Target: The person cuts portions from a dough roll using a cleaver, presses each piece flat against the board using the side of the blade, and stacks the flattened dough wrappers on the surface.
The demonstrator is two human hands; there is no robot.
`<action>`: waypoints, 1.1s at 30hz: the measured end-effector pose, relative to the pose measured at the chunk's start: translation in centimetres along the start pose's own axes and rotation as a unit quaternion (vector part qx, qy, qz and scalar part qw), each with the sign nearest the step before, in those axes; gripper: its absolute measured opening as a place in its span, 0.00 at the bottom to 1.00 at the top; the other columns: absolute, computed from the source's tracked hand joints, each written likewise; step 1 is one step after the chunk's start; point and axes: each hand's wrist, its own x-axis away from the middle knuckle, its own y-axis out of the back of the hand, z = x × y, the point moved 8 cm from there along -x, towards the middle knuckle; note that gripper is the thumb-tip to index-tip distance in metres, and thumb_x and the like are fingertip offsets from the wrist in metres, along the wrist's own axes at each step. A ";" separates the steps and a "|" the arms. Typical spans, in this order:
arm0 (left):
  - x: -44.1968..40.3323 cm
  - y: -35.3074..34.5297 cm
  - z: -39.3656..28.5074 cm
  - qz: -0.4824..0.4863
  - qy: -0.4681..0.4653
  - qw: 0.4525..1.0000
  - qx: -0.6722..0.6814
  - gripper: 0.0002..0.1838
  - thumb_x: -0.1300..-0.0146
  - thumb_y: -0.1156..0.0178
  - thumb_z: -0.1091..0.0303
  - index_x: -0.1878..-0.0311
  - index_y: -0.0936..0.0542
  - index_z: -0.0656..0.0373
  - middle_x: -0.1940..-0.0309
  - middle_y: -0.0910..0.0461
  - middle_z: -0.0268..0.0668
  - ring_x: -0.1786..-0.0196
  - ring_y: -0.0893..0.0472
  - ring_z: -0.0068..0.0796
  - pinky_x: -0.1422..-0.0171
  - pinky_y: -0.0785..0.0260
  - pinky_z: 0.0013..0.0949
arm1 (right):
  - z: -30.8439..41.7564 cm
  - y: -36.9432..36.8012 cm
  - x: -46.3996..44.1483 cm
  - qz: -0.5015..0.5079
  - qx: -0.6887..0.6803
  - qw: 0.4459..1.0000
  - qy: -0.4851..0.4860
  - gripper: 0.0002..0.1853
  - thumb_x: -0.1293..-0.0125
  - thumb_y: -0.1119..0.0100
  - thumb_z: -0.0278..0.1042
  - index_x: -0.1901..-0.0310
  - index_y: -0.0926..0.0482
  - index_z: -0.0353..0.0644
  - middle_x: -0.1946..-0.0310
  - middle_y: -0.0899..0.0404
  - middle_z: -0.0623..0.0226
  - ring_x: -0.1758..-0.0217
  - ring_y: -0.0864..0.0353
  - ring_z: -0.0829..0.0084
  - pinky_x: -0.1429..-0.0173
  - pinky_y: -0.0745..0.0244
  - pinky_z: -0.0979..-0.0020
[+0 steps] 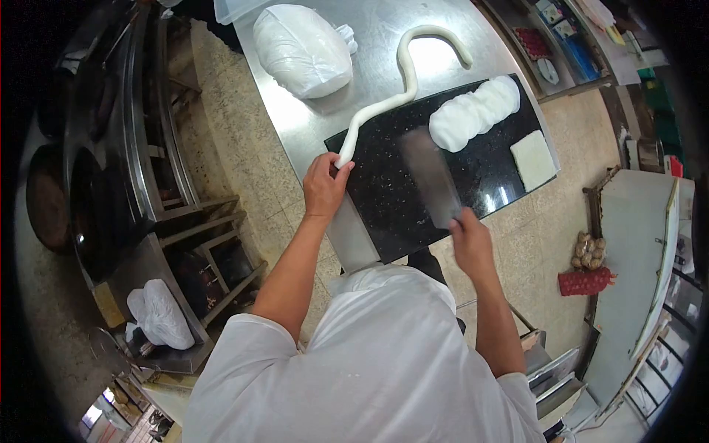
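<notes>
A long rope of white dough point(380, 107) curves over the steel table and across the back left of a black speckled stone slab point(384, 199). Its near end is gripped in my left hand point(325, 183), at the slab's left edge. My right hand point(470, 240) is closed round the handle of a wide-bladed cleaver point(434, 181), smeared by motion above the slab. Behind the blade, overlapping white round pieces point(476, 112), dough-like, lie in a row. A folded whitish cloth point(532, 159) rests at the slab's right edge.
A big white plastic-wrapped bundle point(303, 52) sits on the steel table point(369, 18) at the back left. Steel counters with woks point(52, 196) line the left side. Shelves point(546, 55) stand at the back right; mesh produce bags point(587, 266) are beside a white cabinet.
</notes>
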 end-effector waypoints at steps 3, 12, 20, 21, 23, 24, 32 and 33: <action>-0.1 0.4 -0.6 0.017 -0.076 0.997 0.003 0.12 0.37 0.26 0.65 0.60 0.19 0.60 0.67 0.18 0.40 0.65 0.17 0.41 0.58 0.23 0.43 | 9.4 -2.0 -0.7 0.024 0.158 0.977 0.141 0.05 0.26 0.47 0.32 0.56 0.26 0.41 0.64 0.18 0.51 0.63 0.13 0.49 0.62 0.19 0.51; -0.4 1.3 0.5 0.110 0.035 0.991 0.068 0.10 0.37 0.28 0.67 0.59 0.18 0.60 0.66 0.17 0.44 0.62 0.16 0.48 0.59 0.23 0.43 | 7.5 -6.2 -1.1 0.141 0.211 0.964 0.082 0.07 0.24 0.52 0.31 0.50 0.28 0.41 0.60 0.16 0.48 0.62 0.14 0.43 0.56 0.17 0.48; 9.1 -7.3 -8.3 0.417 -0.299 0.839 -0.180 0.17 0.29 0.37 0.48 0.53 0.11 0.50 0.44 0.20 0.44 0.37 0.24 0.54 0.32 0.33 0.62 | -5.5 2.4 10.7 0.038 -0.013 0.997 -0.061 0.10 0.26 0.40 0.36 0.58 0.24 0.38 0.69 0.18 0.48 0.67 0.17 0.48 0.61 0.23 0.55; 10.1 -9.0 -8.9 0.421 -0.304 0.834 -0.184 0.17 0.29 0.37 0.48 0.53 0.11 0.50 0.44 0.20 0.44 0.37 0.24 0.54 0.32 0.33 0.62 | -6.4 4.4 11.9 -0.023 -0.049 0.996 -0.071 0.11 0.25 0.39 0.38 0.59 0.22 0.38 0.72 0.17 0.54 0.72 0.17 0.56 0.66 0.24 0.60; 11.6 -11.0 -12.1 0.317 -0.443 0.817 -0.190 0.28 0.27 0.44 0.40 0.31 0.20 0.41 0.23 0.34 0.44 0.18 0.43 0.59 0.20 0.56 0.76 | -8.6 7.3 13.2 -0.082 -0.146 0.980 -0.109 0.12 0.24 0.40 0.39 0.59 0.21 0.37 0.72 0.18 0.59 0.73 0.19 0.64 0.67 0.26 0.65; 11.2 -12.3 -13.2 0.321 -0.450 0.811 -0.190 0.28 0.27 0.44 0.40 0.31 0.20 0.41 0.23 0.34 0.44 0.18 0.43 0.59 0.20 0.56 0.76 | -9.9 8.7 13.7 -0.135 -0.234 0.953 -0.141 0.14 0.22 0.40 0.41 0.58 0.21 0.37 0.72 0.19 0.64 0.73 0.20 0.72 0.68 0.28 0.69; 9.2 -18.4 -16.3 0.383 -0.463 0.765 -0.230 0.35 0.24 0.54 0.34 0.19 0.34 0.35 0.15 0.49 0.43 0.13 0.57 0.57 0.17 0.73 0.77 | -20.4 5.3 -3.6 -0.169 -0.510 0.779 -0.323 0.13 0.19 0.48 0.44 0.56 0.28 0.43 0.73 0.23 0.68 0.75 0.23 0.75 0.71 0.25 0.67; 9.0 -18.4 -16.3 0.394 -0.450 0.771 -0.217 0.36 0.25 0.55 0.33 0.19 0.35 0.35 0.14 0.50 0.43 0.13 0.58 0.57 0.17 0.73 0.76 | -20.2 5.4 -3.5 -0.168 -0.507 0.782 -0.321 0.12 0.19 0.48 0.43 0.55 0.27 0.43 0.73 0.23 0.68 0.76 0.23 0.75 0.71 0.25 0.67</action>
